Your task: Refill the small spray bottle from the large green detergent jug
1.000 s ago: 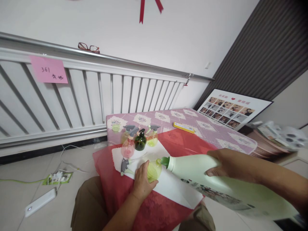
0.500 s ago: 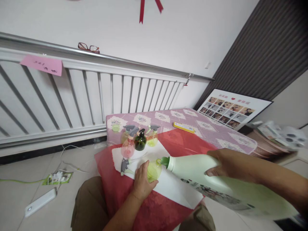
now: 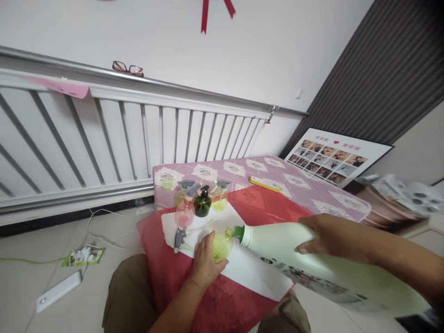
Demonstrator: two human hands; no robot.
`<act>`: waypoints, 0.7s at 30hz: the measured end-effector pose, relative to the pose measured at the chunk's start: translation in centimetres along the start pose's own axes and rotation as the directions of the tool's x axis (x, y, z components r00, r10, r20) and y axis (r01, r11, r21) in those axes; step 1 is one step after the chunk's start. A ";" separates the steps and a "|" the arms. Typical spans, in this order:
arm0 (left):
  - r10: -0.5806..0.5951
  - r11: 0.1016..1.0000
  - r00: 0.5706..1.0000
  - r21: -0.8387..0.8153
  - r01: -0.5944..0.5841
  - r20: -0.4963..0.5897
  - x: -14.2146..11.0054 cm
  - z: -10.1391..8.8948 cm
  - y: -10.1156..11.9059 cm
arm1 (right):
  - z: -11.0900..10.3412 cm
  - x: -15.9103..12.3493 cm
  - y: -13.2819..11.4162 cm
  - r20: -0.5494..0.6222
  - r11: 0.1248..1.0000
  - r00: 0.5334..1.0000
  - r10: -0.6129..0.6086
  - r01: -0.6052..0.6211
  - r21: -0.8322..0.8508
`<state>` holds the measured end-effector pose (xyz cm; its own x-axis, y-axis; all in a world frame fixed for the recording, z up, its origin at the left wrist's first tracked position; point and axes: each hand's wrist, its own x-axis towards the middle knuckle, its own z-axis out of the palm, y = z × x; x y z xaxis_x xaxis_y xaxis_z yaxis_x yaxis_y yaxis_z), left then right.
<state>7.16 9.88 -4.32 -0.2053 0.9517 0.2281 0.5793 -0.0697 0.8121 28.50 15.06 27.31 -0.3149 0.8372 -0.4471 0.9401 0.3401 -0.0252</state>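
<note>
The yellow-green translucent bottle (image 3: 222, 246) was positioned over the white sheet (image 3: 258, 273), its neck inclined to the right; contact between its base and the sheet could not be confirmed. The left hand (image 3: 206, 264) was clasped around the near left side of the bottle. The green spout (image 3: 237, 232) of the large pale green jug (image 3: 274, 238) was located at the bottle mouth; the depth of insertion could not be determined. The right hand (image 3: 324, 237) was clamped on the jug, which was held near horizontal, and the two hands were apart. The jug label (image 3: 312, 280) carried a printed picture band; its lettering was too blurred to read. A gray spray head (image 3: 180, 238) lay on the sheet, left of the bottle. Behind it stood a pink spray bottle (image 3: 184, 215) and a dark green bottle (image 3: 202, 204). The sheet lay on a red cloth (image 3: 268, 203), which partly covered a purple patterned table cover (image 3: 236, 168). A yellow box (image 3: 265, 183) rested there, its print too small to read. Farther right, a photo board (image 3: 322, 156) displayed a red heart between groups of illegible pink characters. At the radiator (image 3: 166, 134), a pink slip (image 3: 71, 88) was curled, its markings unreadable.
</note>
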 end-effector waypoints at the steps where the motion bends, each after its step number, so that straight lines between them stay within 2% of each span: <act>1: 0.000 1.000 1.000 0.000 0.000 0.000 0.0 0.0 0.0 | 0.0 0.0 0.0 0.003 1.000 1.000 -0.001 0.001 0.000; 21: -0.014 1.000 1.000 0.017 0.014 0.017 0.0 -0.2 0.1 | 0.2 0.1 0.0 -0.033 1.000 0.999 0.030 -0.030 -0.007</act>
<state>7.11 9.81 -4.13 -0.1997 0.9576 0.2075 0.5895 -0.0518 0.8061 28.47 15.07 27.06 -0.2910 0.8605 -0.4181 0.9481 0.3180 -0.0055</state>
